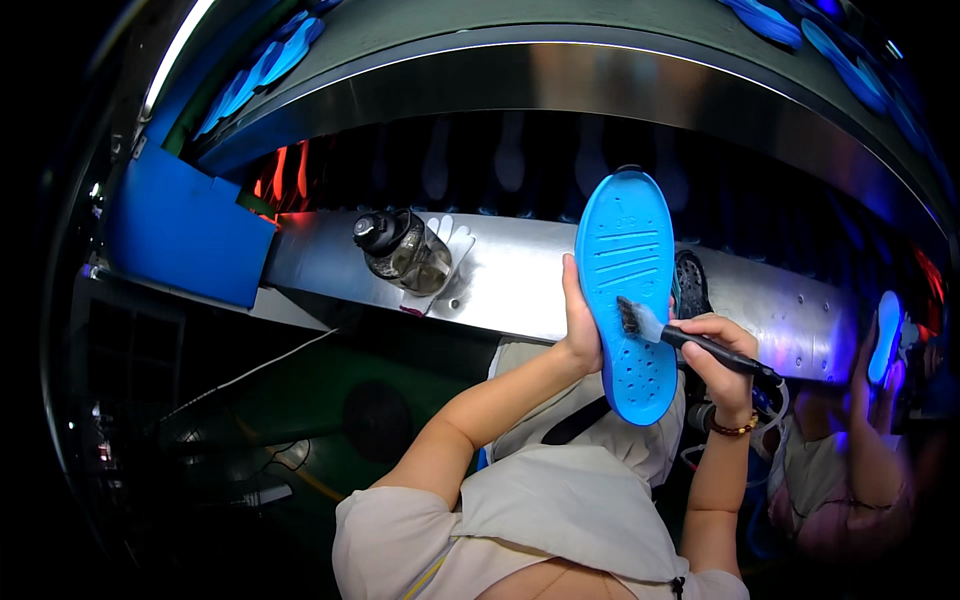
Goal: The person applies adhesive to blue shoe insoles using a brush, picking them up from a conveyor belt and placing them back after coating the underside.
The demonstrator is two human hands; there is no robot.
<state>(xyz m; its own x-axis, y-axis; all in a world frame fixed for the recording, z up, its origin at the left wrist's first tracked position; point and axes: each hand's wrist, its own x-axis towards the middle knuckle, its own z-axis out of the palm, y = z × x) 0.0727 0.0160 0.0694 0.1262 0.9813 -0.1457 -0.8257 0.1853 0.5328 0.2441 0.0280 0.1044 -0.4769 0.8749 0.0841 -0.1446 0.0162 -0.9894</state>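
Note:
A bright blue shoe sole [625,265] stands nearly upright before me, its ridged and dimpled face toward me. My left hand [582,328] grips it along the left edge, thumb up the side; the other fingers are hidden behind. In my right hand [722,365] is a black-handled brush [710,349], held like a pen. Its dark bristles touch the sole's lower middle. From the handle's end a pale cord or tube runs down past my wrist.
On the metal ledge [520,275] stand a dark bottle [408,255], a white glove [455,240] and a black perforated piece [690,285]. Beyond runs a green belt [420,30] bearing blue soles [275,60]. At right, a co-worker's hands hold another sole [885,335].

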